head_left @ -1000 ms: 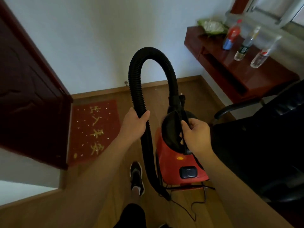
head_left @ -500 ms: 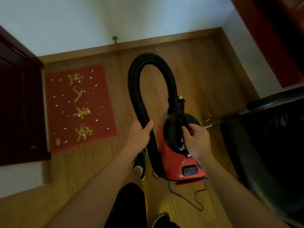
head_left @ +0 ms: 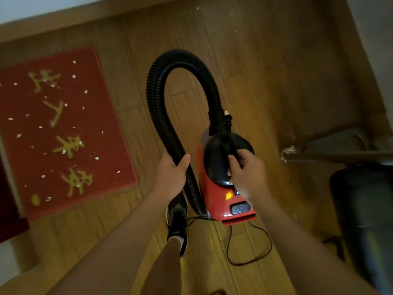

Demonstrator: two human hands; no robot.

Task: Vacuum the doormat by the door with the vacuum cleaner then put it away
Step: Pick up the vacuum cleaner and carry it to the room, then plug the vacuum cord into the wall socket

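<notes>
A red and black canister vacuum cleaner (head_left: 223,194) hangs just above the wooden floor in front of me. My right hand (head_left: 247,174) grips its black carry strap over the dark dome. Its ribbed black hose (head_left: 161,99) arches up and over, and my left hand (head_left: 171,176) grips the hose on its left run. The red doormat (head_left: 63,133) with yellow characters lies on the floor to the left, scattered with small white scraps.
A dark red door (head_left: 8,211) edges the mat at far left. A black office chair (head_left: 365,201) stands at right, one base leg reaching toward the vacuum. The power cord (head_left: 251,248) loops on the floor behind the vacuum. My shoe (head_left: 177,218) is beside the hose.
My view has tilted further down and closer to the floor; the desk with bottles has left the frame. The mat now looks larger. Both hands keep their grips.
</notes>
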